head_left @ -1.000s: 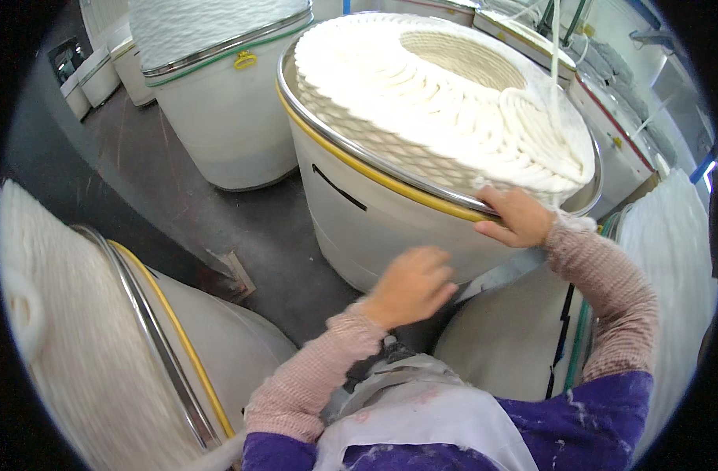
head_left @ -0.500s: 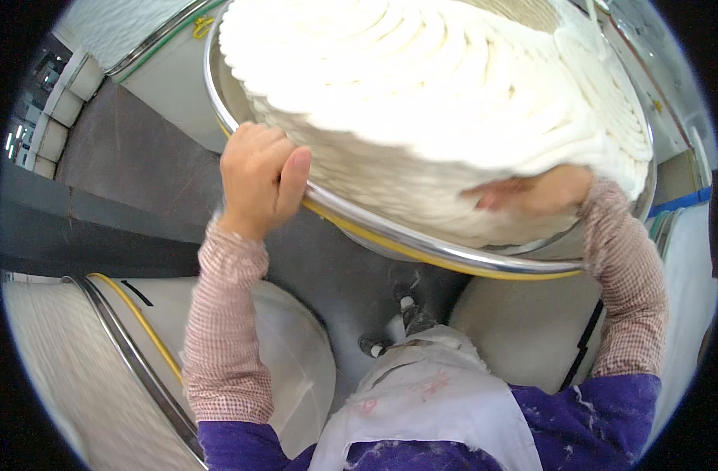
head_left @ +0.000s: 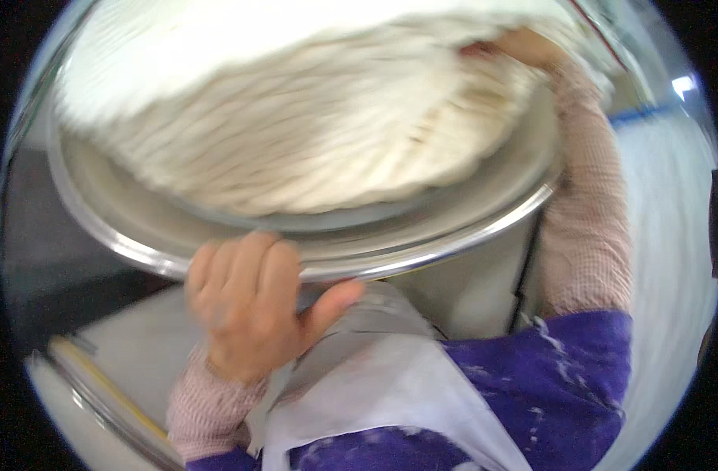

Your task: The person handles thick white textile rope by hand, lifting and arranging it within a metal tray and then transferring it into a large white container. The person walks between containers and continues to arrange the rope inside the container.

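A large round sliver can point(head_left: 162, 263) with a shiny metal rim tilts toward me. Thick coils of white cotton sliver point(head_left: 312, 133) fill it and heap above the rim on the far side. My left hand point(head_left: 253, 302) is closed over the near rim, fingers on top and thumb pointing right. Far up on the right, my right hand point(head_left: 527, 49) reaches over the rim into the coils. Its fingertips touch the sliver, but blur and the cotton hide how they are bent.
At the lower left stands another can with a metal rim point(head_left: 100, 416) and a yellow band. A pale can point(head_left: 476, 275) shows under the tilted one. Along the right lies a white surface point(head_left: 665, 235) with a blue edge. The dark floor point(head_left: 37, 228) shows at the left.
The can's rim now stands lower and closer to me. My left hand has come down with it, still on the rim. My right hand has moved farther away, up along the coils.
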{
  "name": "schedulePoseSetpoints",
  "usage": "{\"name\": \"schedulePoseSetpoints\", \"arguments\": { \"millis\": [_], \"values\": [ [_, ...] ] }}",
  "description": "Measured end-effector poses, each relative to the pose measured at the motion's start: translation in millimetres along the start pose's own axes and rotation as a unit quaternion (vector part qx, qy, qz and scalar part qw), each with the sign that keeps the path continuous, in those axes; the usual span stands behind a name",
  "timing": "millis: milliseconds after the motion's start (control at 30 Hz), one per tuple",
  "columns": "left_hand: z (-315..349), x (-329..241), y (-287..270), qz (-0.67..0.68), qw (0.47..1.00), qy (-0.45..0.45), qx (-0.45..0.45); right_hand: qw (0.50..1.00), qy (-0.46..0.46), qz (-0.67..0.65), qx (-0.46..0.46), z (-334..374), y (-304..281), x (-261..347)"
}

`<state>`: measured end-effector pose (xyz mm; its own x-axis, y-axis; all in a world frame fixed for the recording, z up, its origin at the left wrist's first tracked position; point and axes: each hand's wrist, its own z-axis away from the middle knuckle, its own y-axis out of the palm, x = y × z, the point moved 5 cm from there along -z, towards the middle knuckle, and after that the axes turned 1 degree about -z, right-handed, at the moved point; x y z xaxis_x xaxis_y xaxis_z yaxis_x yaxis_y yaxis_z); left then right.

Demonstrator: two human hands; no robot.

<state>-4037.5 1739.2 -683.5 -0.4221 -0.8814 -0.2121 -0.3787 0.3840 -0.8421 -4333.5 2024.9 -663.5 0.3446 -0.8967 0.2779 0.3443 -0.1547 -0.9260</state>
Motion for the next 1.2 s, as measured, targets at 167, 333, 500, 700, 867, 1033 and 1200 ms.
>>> {"name": "schedulePoseSetpoints", "arguments": {
  "millis": [167, 333, 500, 700, 867, 1033, 1200],
  "values": [
    [0, -55, 14, 0.067, 0.989, 0.101, 0.085, 1.0, 0.015, -0.019, 0.007, -31, 11, -21],
    [31, -15, -5, 0.017, 0.947, -0.026, 0.319, 0.999, 0.018, -0.011, 0.027, -12, 23, -28],
    [69, 23, -21, -0.041, 0.966, -0.034, 0.252, 0.994, -0.032, 0.002, 0.104, 79, 59, 20],
    [107, -12, 6, 0.029, 0.983, 0.049, 0.175, 0.93, -0.166, -0.029, 0.327, 169, 160, 144],
    [161, -29, 8, 0.061, 0.988, 0.11, 0.09, 0.902, -0.219, -0.021, 0.37, 181, 250, 257],
    [204, 25, -23, 0.046, 0.988, 0.068, 0.129, 0.929, -0.155, -0.1, 0.322, 151, 260, 264],
    [223, 138, -53, 0.039, 0.973, 0.041, 0.223, 0.94, -0.028, -0.233, 0.25, 150, 242, 222]
  ]
}}
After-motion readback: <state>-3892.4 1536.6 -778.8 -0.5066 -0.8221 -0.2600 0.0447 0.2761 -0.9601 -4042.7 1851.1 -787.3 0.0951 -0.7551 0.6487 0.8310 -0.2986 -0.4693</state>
